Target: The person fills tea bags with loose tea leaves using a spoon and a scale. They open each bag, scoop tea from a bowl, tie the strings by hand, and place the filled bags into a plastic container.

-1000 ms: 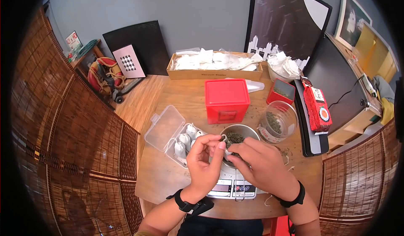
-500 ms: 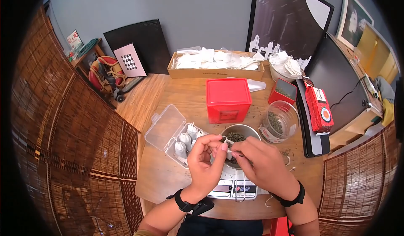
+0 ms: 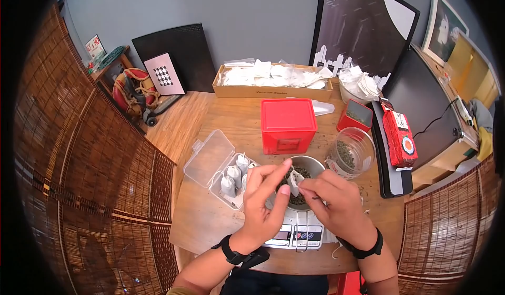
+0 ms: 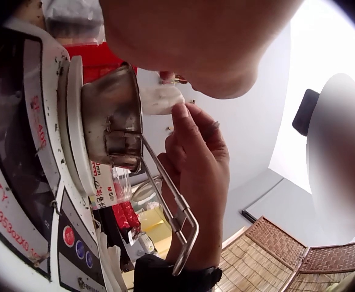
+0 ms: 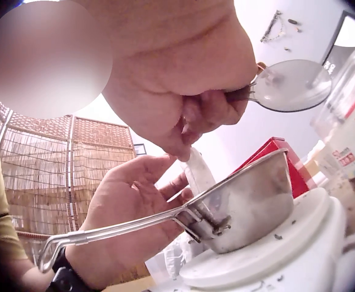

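My right hand [image 3: 339, 200] pinches the edge of a small white tea bag [image 3: 296, 183] over the metal cup. In the right wrist view, a spoon [image 5: 293, 86] sticks out of the same hand, its handle tucked under the curled fingers. My left hand [image 3: 263, 208] is beside the bag, thumb and forefinger spread apart. Dark dried tea leaves [image 3: 301, 198] lie in the cup [image 5: 250, 198], whose wire handle [image 5: 123, 224] points towards me. The cup stands on a white kitchen scale [image 3: 310, 238]. The bag's lower end is partly hidden by the cup's rim in the right wrist view.
Left of the cup, an open plastic box [image 3: 210, 158] holds several filled tea bags [image 3: 228, 186]. Behind stand a red tin [image 3: 288, 126] and a cardboard box [image 3: 273, 92] of white bags. A clear tub [image 3: 363, 153] of leaves is to the right, near a red packet [image 3: 400, 137].
The left thumb and forefinger have come off the bag and spread apart. The bag's mouth now shows wider, while the right hand keeps its pinch.
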The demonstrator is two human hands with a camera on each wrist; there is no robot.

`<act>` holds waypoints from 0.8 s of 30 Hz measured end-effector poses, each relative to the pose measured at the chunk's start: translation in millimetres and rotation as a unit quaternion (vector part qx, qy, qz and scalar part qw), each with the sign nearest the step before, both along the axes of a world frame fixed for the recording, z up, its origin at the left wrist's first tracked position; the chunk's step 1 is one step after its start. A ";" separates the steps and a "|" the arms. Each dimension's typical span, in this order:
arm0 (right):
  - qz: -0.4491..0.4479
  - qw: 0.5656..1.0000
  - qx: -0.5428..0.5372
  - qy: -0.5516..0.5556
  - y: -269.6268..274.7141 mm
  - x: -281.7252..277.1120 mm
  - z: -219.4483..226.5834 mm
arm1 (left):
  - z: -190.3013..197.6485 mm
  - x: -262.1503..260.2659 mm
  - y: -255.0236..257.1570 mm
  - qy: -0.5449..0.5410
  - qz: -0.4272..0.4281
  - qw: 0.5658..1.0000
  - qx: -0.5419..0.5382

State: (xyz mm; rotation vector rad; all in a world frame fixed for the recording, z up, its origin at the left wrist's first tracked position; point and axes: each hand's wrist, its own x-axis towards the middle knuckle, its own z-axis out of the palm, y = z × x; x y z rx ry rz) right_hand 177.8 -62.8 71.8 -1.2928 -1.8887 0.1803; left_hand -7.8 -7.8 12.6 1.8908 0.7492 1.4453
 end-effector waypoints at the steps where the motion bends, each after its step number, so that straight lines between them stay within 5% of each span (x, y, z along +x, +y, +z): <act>1: 0.000 1.000 0.000 0.000 -0.2 0.6 -0.1 | 3.9 -0.1 1.0 0.000 0.000 1.000 0.000; 3: -0.003 1.000 -0.001 0.016 -0.7 1.8 -0.4 | 9.8 -0.2 2.9 0.085 -0.003 0.994 0.075; 11: 0.001 1.000 -0.013 0.015 -2.2 5.5 -0.2 | 5.5 1.3 2.1 0.065 -0.055 0.996 0.021; 24: -0.056 0.995 -0.006 0.086 -15.1 15.0 16.6 | 4.4 6.0 -1.8 0.039 0.009 0.999 0.033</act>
